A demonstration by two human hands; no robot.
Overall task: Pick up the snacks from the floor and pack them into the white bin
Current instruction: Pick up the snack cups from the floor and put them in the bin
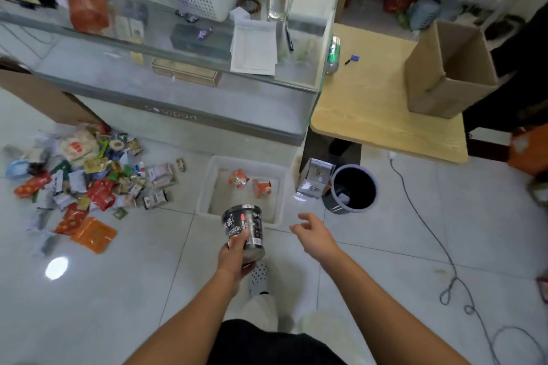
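Observation:
My left hand (235, 255) grips a black snack cup (245, 230) with red and white print, held just in front of the near rim of the white bin (204, 187). The bin stands on the floor against the glass counter and holds two orange-red snack packets (239, 178) (262, 187). My right hand (312, 231) hovers to the right of the bin's near corner, fingers spread, holding nothing. A heap of colourful snack packets (86, 175) lies on the tiles to the left, with a flat orange pouch (94, 234) at its near edge.
A glass display counter (184, 83) rises behind the bin. A dark waste bucket (353, 188) stands right of the bin, beside a wooden table (382, 115) bearing a cardboard box (447, 71). A grey cable (444, 249) trails over the floor at right. My slippered foot (258, 278) is below the cup.

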